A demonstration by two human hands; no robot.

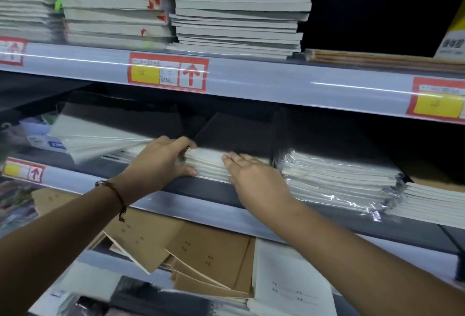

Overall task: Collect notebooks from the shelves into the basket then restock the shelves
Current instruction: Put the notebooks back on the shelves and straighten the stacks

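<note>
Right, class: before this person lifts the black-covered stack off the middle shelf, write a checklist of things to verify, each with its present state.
1. Left hand grips the black-covered stack, fingers over, thumb under: ok.
2. Right hand has a hold: not ok, fingers lie flat against the page edges.
3. Plastic-wrapped stack clear of it: cannot tell.
4. Room under the upper shelf: ok.
5. Basket within reach: cannot tell, not in view.

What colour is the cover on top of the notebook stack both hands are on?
Black, on the notebook stack under the left hand and right hand; seen in the head view.
</note>
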